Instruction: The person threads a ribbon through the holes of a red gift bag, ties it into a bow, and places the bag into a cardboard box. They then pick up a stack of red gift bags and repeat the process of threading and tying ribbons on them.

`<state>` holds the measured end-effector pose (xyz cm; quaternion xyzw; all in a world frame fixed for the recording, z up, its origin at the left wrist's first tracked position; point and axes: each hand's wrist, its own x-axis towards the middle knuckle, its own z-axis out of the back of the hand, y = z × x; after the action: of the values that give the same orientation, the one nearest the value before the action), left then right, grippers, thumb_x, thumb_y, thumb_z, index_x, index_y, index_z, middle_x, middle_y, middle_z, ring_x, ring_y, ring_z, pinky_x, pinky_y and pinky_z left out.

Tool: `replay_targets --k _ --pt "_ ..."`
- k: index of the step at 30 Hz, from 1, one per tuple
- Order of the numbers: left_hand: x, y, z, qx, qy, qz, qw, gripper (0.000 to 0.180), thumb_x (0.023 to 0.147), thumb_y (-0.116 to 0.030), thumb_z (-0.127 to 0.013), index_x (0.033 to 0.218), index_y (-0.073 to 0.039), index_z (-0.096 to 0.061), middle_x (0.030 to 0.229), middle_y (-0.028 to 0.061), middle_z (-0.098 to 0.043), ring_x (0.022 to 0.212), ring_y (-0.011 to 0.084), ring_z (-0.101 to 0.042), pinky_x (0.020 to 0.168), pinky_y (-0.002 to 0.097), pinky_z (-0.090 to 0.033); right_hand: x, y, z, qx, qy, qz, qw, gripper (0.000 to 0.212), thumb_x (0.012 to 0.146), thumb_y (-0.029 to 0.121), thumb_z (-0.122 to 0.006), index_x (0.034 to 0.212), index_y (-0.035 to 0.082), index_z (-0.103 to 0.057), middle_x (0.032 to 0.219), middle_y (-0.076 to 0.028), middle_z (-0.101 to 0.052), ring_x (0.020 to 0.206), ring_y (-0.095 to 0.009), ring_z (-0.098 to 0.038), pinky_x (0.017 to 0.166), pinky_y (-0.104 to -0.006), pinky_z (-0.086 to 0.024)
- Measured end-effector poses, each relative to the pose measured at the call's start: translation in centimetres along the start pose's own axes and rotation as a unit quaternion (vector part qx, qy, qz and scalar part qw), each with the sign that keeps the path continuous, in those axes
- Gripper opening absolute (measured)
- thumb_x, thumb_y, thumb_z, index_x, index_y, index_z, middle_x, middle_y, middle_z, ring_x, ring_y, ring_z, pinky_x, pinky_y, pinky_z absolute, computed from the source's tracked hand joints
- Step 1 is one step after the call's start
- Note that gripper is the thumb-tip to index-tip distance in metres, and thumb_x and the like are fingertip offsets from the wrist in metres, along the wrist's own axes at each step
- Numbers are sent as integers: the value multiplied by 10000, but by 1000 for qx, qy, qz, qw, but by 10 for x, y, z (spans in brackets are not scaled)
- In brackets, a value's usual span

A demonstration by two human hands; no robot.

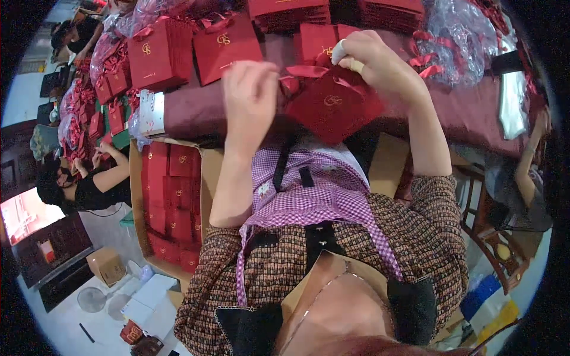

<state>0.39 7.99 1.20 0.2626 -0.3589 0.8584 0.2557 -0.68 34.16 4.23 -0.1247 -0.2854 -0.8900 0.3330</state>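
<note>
A small red gift bag with a gold emblem hangs tilted in front of me, over the table's near edge. My right hand is closed at its top, pinching the red ribbon; white and pale yellow covers sit on its fingertips. To the left of the bag, my left hand is raised and smeared by motion. Its fingers look bent, but whether they hold anything cannot be made out. A flat red bag with a ribbon lies just beyond the left hand.
Stacked red bags stand at the table's left, with more along the back. Clear plastic wrap lies at right on the dark red tablecloth. An open carton of red bags is at my left. Another person works further left.
</note>
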Motion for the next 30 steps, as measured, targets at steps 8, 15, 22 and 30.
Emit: replay_targets --k 8,15,22,30 --pt "-15 -14 -27 -49 148 83 984 141 783 -128 -695 856 -12 -663 839 125 -623 815 291 -584 741 380 -466 -11 -20 -3 288 -56 -131 947 196 869 93 -626 1058 60 -665 905 -67 -698 877 -139 -639 790 -295 -503" --pt "-14 -13 -21 -45 178 171 968 181 799 -167 -679 873 -2 -683 840 150 -671 828 318 -597 778 406 -473 -70 -49 20 109 -72 -225 966 226 836 102 -645 1046 23 -673 924 -98 -700 855 -192 -655 771 -303 -503" --pt "-7 -11 -22 -54 200 197 958 220 829 -179 -680 945 8 -675 812 135 -650 732 172 -607 667 307 -476 -83 -41 -7 -8 -52 -239 970 179 790 127 -669 910 -5 -652 899 -157 -664 874 -310 -628 797 -381 -481" --pt "-3 -6 -35 -187 123 305 926 209 860 -136 -636 967 43 -645 773 137 -653 721 163 -615 663 303 -475 -81 -8 9 545 -284 -298 730 125 910 130 -604 944 12 -629 825 -29 -621 715 -118 -559 665 -260 -446"
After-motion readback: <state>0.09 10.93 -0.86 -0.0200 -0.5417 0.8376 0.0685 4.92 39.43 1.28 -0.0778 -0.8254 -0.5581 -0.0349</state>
